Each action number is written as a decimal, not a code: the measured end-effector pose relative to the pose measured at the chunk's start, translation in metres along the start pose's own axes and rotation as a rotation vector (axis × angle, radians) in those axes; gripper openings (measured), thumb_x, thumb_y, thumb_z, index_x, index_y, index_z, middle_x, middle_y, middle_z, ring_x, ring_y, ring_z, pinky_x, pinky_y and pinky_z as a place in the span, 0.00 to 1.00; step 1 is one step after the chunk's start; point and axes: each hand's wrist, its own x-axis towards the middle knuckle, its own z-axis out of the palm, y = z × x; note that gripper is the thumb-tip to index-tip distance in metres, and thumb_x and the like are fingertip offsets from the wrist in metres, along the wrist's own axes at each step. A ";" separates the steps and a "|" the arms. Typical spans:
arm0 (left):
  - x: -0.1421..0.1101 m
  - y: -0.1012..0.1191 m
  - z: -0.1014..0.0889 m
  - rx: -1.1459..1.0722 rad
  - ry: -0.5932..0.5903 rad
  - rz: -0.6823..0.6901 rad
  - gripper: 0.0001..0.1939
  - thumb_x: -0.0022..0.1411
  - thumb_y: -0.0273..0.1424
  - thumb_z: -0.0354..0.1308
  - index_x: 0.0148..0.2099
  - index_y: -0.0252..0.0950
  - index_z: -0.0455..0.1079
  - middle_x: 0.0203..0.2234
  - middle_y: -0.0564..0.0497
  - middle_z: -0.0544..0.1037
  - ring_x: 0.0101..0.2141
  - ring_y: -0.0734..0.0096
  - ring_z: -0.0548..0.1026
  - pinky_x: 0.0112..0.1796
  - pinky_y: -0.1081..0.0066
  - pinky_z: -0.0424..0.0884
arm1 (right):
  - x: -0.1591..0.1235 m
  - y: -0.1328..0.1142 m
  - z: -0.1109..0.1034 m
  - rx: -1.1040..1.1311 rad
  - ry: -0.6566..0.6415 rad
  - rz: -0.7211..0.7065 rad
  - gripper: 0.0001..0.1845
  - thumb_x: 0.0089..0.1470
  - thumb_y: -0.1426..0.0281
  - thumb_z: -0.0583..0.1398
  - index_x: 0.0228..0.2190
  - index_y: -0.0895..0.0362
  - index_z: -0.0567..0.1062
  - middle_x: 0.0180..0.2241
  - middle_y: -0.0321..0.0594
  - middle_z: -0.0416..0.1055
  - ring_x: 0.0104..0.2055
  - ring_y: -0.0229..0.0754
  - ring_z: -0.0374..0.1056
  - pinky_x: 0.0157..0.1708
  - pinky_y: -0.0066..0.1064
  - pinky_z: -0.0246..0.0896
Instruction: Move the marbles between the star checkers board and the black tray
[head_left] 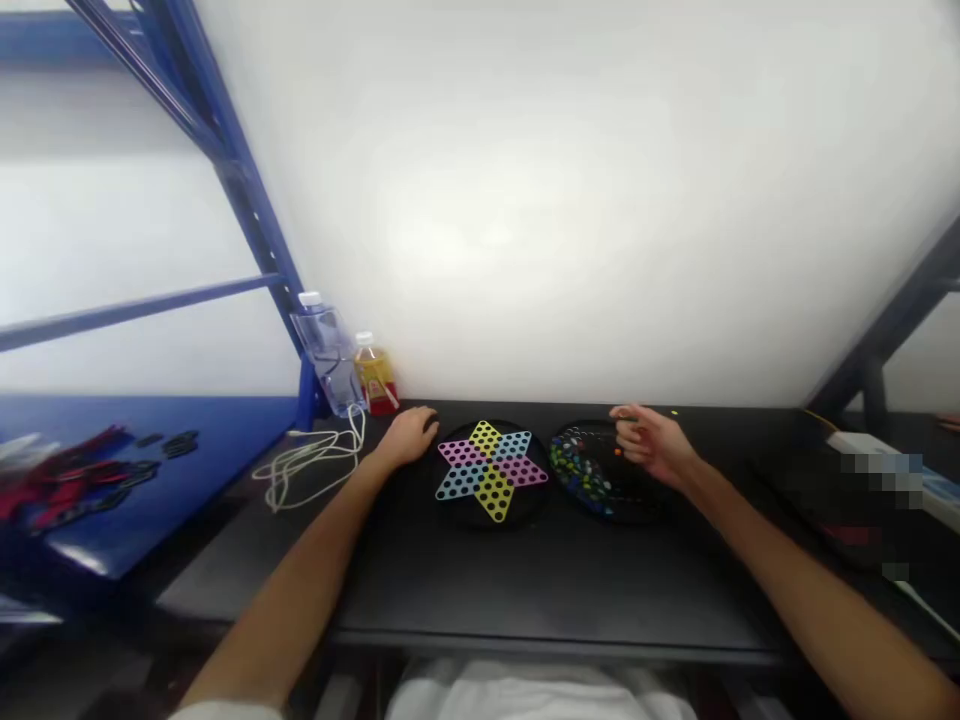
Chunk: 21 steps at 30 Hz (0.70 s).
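A round black Chinese checkers board (491, 470) lies on the black table, its six-pointed star printed in yellow, pink and light blue. My left hand (409, 434) rests on the table just left of the board, fingers stretched out, holding nothing visible. To the board's right is a round black tray (636, 518) with many small marbles (585, 470), mostly green, blue and yellow, bunched toward its left. Over the tray's right side, my right hand (654, 444) has its fingers curled in; what they hold, if anything, I cannot make out. An orange marble (617, 452) shows by those fingers.
A coiled white cable (315, 462), a large clear bottle (330, 355) and a smaller bottle with red liquid (376, 375) stand left. A blue surface (217, 450) bears red and black pieces. A white box (892, 470) lies right. A white wall (525, 200) closes the back.
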 end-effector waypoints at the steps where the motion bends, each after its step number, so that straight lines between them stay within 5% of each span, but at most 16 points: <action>1: 0.000 0.000 0.000 0.002 -0.002 0.000 0.22 0.65 0.37 0.46 0.54 0.31 0.70 0.50 0.40 0.75 0.52 0.56 0.71 0.54 0.61 0.64 | 0.001 0.001 0.000 0.038 0.019 -0.003 0.20 0.56 0.49 0.54 0.30 0.54 0.67 0.17 0.27 0.46 0.16 0.31 0.36 0.13 0.23 0.34; 3: 0.000 0.000 0.001 -0.003 -0.003 0.005 0.22 0.65 0.37 0.46 0.54 0.31 0.70 0.50 0.40 0.75 0.51 0.56 0.71 0.54 0.61 0.65 | 0.003 0.004 0.001 -0.022 0.099 -0.010 0.25 0.56 0.47 0.53 0.22 0.54 0.60 0.16 0.27 0.45 0.16 0.31 0.35 0.13 0.24 0.33; 6: 0.000 -0.001 0.001 -0.007 -0.004 0.002 0.21 0.65 0.36 0.46 0.54 0.32 0.70 0.50 0.40 0.74 0.51 0.56 0.72 0.54 0.61 0.64 | 0.003 0.009 0.003 -0.429 0.185 -0.084 0.30 0.53 0.45 0.56 0.16 0.54 0.55 0.14 0.30 0.47 0.17 0.32 0.43 0.16 0.27 0.39; 10: 0.000 0.000 0.000 -0.001 -0.017 -0.008 0.21 0.65 0.37 0.46 0.54 0.32 0.70 0.50 0.41 0.74 0.52 0.57 0.71 0.55 0.61 0.64 | -0.004 0.002 0.008 -0.954 -0.047 -0.211 0.22 0.54 0.51 0.58 0.22 0.56 0.69 0.16 0.32 0.62 0.21 0.36 0.56 0.24 0.28 0.49; 15: -0.001 0.001 -0.001 0.005 -0.012 -0.007 0.21 0.65 0.36 0.46 0.54 0.32 0.69 0.50 0.41 0.75 0.52 0.57 0.71 0.55 0.61 0.64 | -0.010 -0.008 0.012 -1.026 -0.257 -0.137 0.17 0.58 0.57 0.55 0.38 0.56 0.74 0.21 0.34 0.70 0.25 0.38 0.63 0.30 0.29 0.55; 21: -0.001 -0.001 0.001 0.008 0.012 0.013 0.22 0.65 0.37 0.46 0.54 0.31 0.69 0.50 0.40 0.75 0.50 0.57 0.72 0.53 0.61 0.65 | -0.007 0.000 0.011 -1.019 -0.305 -0.108 0.16 0.56 0.58 0.58 0.38 0.56 0.75 0.23 0.36 0.72 0.26 0.40 0.65 0.31 0.30 0.56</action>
